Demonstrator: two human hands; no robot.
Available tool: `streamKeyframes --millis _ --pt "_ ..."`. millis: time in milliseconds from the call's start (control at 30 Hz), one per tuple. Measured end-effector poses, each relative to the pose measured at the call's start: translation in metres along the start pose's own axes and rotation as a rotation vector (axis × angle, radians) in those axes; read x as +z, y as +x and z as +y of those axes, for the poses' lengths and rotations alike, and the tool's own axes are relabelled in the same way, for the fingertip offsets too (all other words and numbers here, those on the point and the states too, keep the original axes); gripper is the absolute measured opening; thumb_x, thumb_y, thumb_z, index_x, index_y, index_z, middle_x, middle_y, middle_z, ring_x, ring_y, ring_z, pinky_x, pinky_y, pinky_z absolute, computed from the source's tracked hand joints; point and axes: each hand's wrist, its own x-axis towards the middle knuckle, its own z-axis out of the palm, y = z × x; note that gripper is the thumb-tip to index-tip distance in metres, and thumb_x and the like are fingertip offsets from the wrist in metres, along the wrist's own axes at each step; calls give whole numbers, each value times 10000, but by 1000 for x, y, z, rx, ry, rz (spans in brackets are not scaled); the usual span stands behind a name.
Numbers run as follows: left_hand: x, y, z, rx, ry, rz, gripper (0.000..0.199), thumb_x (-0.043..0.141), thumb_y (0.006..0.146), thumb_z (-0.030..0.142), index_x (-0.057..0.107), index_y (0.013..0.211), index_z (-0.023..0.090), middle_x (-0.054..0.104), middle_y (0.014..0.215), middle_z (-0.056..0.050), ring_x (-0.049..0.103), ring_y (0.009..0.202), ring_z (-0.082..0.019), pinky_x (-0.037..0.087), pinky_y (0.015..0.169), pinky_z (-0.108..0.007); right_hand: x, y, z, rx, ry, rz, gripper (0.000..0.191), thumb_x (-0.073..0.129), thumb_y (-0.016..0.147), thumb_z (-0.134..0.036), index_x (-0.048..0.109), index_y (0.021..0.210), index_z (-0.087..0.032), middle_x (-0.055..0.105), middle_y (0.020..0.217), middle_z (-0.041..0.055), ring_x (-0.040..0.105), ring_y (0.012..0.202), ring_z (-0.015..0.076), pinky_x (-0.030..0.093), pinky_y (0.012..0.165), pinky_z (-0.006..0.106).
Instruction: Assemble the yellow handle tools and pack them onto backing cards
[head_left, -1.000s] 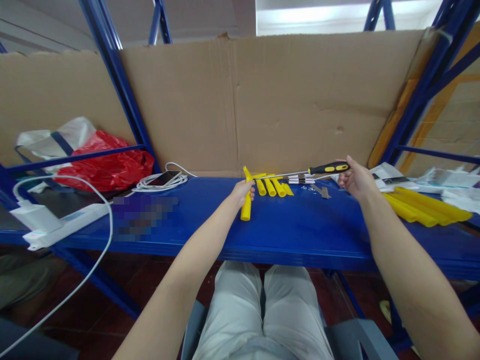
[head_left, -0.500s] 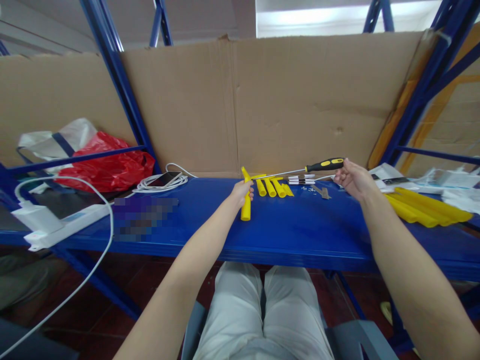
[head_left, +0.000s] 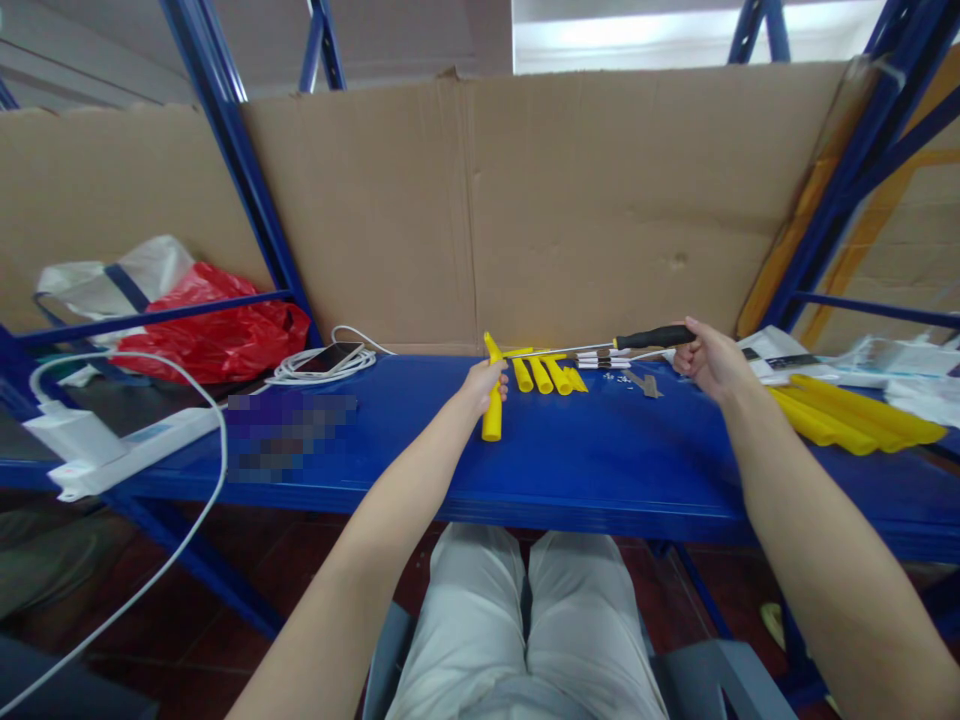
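My left hand is closed round a yellow plastic handle, which stands nearly upright over the blue table. My right hand grips the end of a screwdriver by its black handle. The long metal shaft runs left, roughly level, and its tip meets the side of the yellow handle by my left fingers; the exact contact point is too small to make out. Just behind the shaft, several more yellow handles lie side by side on the table.
Small metal pieces and a stack of white-and-dark strips lie at the back. Long yellow parts are at right. A phone, coiled white cable, power strip and red bag are at left. Cardboard walls the back.
The screwdriver has turned about its shaft: the yellow patches on its handle no longer show. My right fingers have shifted slightly on its end. My left hand and the yellow handle stay put.
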Motion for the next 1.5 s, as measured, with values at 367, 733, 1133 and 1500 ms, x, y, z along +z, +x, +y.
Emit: streamKeyframes --millis 367,733,1133,1500 --pt "0 0 1 3 -4 7 97 447 873 94 461 858 189 366 447 96 319 299 -52 241 365 -169 0 -2 -3 16 -39 -15 252 567 895 -338 539 715 -164 532 459 5 482 362 93 394 365 176" --pt "-1 2 1 1 16 25 91 456 869 101 461 854 191 379 457 93 333 300 -53 252 367 -168 -6 4 5 -23 -13 -93 392 768 701 -425 457 667 -189 467 493 -48 412 398 70 329 349 175" --pt "0 -2 1 -6 28 -2 94 460 859 104 475 886 193 379 455 92 324 301 -52 247 373 -162 -2 0 0 38 -30 -22 201 621 820 -342 555 734 -172 371 372 -49 330 329 82 265 323 187" --pt "0 0 1 -9 25 -13 101 450 862 99 454 846 198 380 459 90 322 302 -51 241 377 -166 -1 -2 -5 19 17 -28 198 615 865 -267 512 717 -186 526 502 -16 477 416 74 420 423 157"
